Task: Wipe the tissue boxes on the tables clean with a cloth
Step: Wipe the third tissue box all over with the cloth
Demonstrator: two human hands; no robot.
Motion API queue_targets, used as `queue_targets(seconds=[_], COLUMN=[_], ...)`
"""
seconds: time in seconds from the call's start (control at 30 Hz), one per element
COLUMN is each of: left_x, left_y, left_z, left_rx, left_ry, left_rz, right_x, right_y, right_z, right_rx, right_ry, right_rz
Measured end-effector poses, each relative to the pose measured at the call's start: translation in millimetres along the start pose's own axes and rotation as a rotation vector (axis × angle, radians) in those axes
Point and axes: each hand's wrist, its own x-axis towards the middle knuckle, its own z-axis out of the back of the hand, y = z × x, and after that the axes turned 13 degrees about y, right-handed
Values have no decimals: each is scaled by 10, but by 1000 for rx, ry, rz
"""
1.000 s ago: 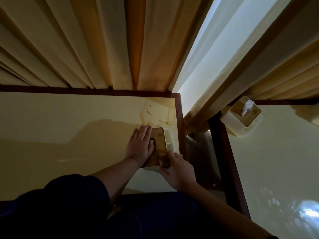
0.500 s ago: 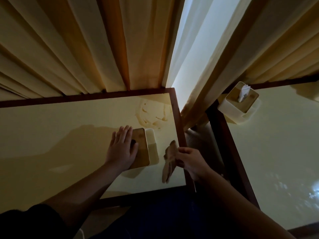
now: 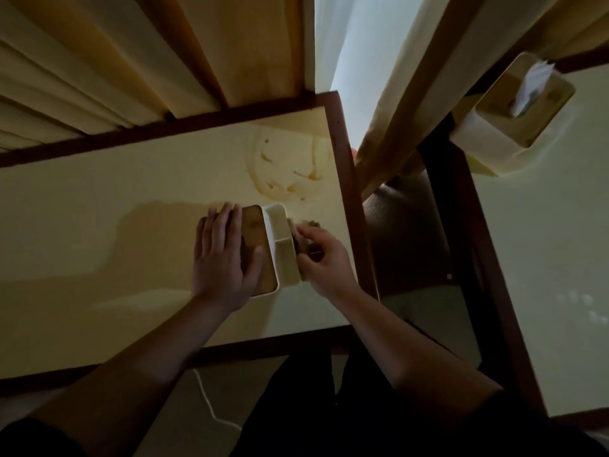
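Head view: left hand [image 3: 227,258] lay flat, fingers spread, steadying the tissue box [image 3: 278,242] — right hand [image 3: 324,258] pinched the cloth [image 3: 301,237] against its side. A hard push could slide the box into the nearby smear [image 3: 286,169].

Cloth [image 3: 301,240] against tissue box [image 3: 280,245]

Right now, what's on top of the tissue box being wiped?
The left hand lies flat on the tissue box, covering most of its brown lid. No tissue shows; the hand hides any opening. The right hand presses the cloth against its right side.
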Motion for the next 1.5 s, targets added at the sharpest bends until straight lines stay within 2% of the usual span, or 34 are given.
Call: queue_targets(seconds=[0.1,0.23,0.3,0.4,0.57,0.63,0.7,0.87,1.1,1.37,1.5], left_x=[1,17,12,6,23,24,19,32,47,53,57], left_y=[1,7,13,7,-31,-40,-49,-41,-48,17,4], left_z=[1,-6,-13,-16,-21,-19,-18,-26,-23,-56,-56], left_rx=[10,24,30,18,-11,-18,-13,34,32,81,112], left_ry=[5,4,-1,-9,-21,-15,-12,-28,-1,-26,15], left_rz=[1,7,6,9,49,59,58,39,37,-54,-67], right_x=[121,257,278,301,326,294,301,397,296,645,960], right_y=[-243,-468,-533,-586,-588,-568,-567,-613,-579,-538,-437], right_z=[72,206,183,183,128,72,53,-49,-183,-161,-155], right_rx=[70,-211,-365,-437,-417,-311,-241,-332,-17,31,9], right_ry=[34,64,4,-19,198,241,217,190,282,321,279], right_rz=[38,212,254,330,428,392,346,342,327,269,368])
